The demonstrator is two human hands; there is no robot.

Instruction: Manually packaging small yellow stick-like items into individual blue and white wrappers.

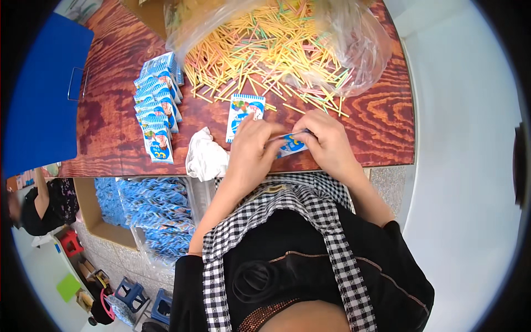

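Close to the table's front edge, a small blue packet [292, 144] is pinched between my two hands. My left hand [253, 145] has its fingers closed on the packet's left side. On the other side, the thumb and fingers of my right hand [327, 139] grip its upper right edge. A blue and white packet [239, 113] lies flat just beyond my left hand, partly covered by it. Past my hands spreads a heap of thin yellow, pink and green sticks [265, 47], partly inside a clear plastic bag [359, 55].
Overlapping blue and white packets [157, 110] form a row on the wooden table [110, 124]. A crumpled white cloth [206, 156] rests by my left wrist. Below the edge stand a cardboard box [88, 213] and a bin of many packets [157, 210]. Another person [50, 199] is at far left.
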